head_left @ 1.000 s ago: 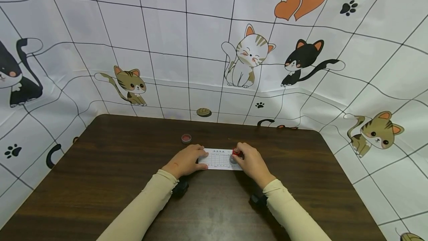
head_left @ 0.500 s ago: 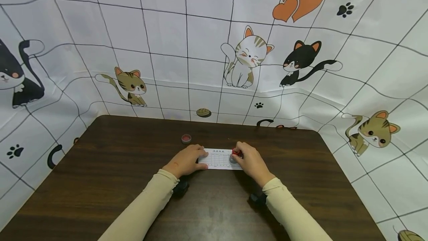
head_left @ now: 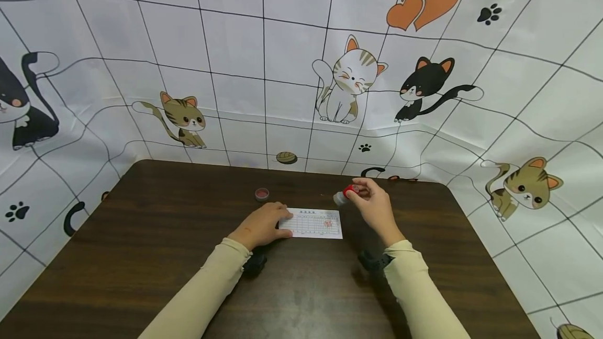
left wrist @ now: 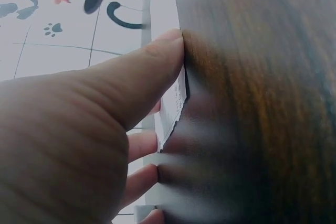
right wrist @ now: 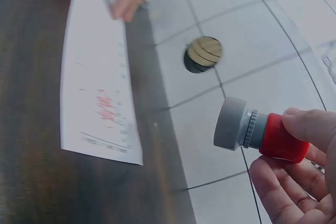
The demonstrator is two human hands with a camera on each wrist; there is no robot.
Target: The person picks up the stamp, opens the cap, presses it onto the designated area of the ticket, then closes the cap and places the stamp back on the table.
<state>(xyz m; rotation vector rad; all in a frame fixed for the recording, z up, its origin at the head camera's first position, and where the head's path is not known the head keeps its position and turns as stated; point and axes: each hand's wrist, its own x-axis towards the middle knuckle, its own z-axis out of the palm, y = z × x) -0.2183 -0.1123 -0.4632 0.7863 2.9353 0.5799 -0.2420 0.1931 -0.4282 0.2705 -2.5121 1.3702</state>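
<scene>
A white printed receipt slip [head_left: 313, 224] with a table grid lies on the table, a red stamp mark [right wrist: 106, 108] near its right end. My left hand [head_left: 264, 226] presses on the slip's left end, thumb at the near edge [left wrist: 170, 38] and the other fingers spread toward the far side. Up and to the right of the slip, my right hand [head_left: 374, 205] holds a stamp [head_left: 346, 193] by its red handle. The stamp is tilted in the air, its grey cylindrical end [right wrist: 231, 124] pointing away from the fingers. Its dark round face shows in the left wrist view.
Beyond my left hand stands a small round container [head_left: 262, 194] with red inside. The dark wooden table [head_left: 165, 234] ends at a white grid-patterned curtain [head_left: 235, 93] with cartoon cats. Black wrist cameras sit under both wrists.
My right hand has lifted the stamp off the slip and carried it up and to the right, tilting it. A red mark now shows where the stamp stood. My left hand stays put.
</scene>
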